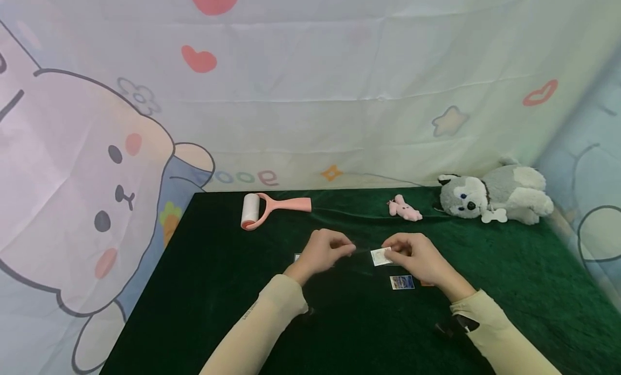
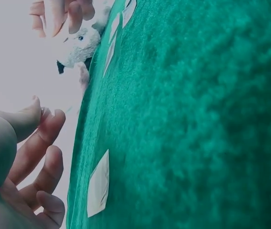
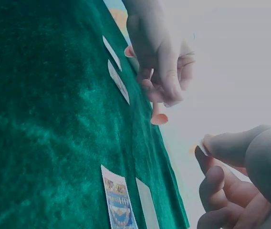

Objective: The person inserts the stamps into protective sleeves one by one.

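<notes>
Stamp (image 1: 380, 256), pale, is up off the desk (image 1: 194, 310), R hand (image 1: 419, 259) pinching its right edge w/ thumb + index, prob. to leave its face uncovered; fingers of L hand (image 1: 322, 252) seem to pinch a clear scrap (image 2: 45, 113), too small to ID. Blue stamp (image 1: 401, 282) lies nearby.

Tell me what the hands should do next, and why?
Perhaps the right hand should lower the pale slip and lay it flat beside the blue stamp. It pinches the slip above the green cloth, where that stamp lies flat. The left hand pinches a tiny thing, too hidden to name.
</notes>
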Demonstrator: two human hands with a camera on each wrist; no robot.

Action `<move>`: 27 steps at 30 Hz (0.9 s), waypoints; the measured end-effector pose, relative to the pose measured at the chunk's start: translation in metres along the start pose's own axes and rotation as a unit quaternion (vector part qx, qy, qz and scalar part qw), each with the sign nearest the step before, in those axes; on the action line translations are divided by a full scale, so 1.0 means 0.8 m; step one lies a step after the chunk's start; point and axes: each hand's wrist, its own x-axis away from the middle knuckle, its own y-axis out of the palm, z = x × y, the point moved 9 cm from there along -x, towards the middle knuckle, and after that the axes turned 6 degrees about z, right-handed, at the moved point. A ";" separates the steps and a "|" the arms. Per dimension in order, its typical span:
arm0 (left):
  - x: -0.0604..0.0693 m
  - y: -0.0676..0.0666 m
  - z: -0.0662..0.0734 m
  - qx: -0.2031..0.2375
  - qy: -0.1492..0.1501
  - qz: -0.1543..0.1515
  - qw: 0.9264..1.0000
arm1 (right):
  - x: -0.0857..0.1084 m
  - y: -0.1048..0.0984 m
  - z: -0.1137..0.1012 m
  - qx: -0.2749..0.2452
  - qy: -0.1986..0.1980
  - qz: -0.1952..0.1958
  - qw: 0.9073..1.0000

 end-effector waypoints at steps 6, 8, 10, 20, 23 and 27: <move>0.005 -0.004 -0.008 0.003 -0.009 -0.011 1.000 | -0.005 -0.002 -0.002 -0.026 0.014 0.031 0.999; 0.006 -0.005 -0.011 0.007 -0.010 -0.014 1.000 | -0.007 -0.002 -0.003 -0.028 0.013 0.037 0.999; 0.008 -0.007 -0.013 0.008 -0.010 -0.016 1.000 | -0.008 -0.001 -0.005 -0.030 0.009 0.040 0.999; 0.016 -0.021 -0.011 0.031 -0.005 -0.008 0.999 | -0.014 0.002 -0.014 -0.034 0.006 0.047 0.998; 0.018 -0.026 -0.011 0.040 -0.007 0.005 0.999 | -0.016 0.003 -0.018 -0.033 0.001 0.046 0.998; 0.021 -0.030 -0.013 0.038 -0.013 0.016 0.999 | -0.018 0.004 -0.022 -0.033 -0.005 0.047 0.998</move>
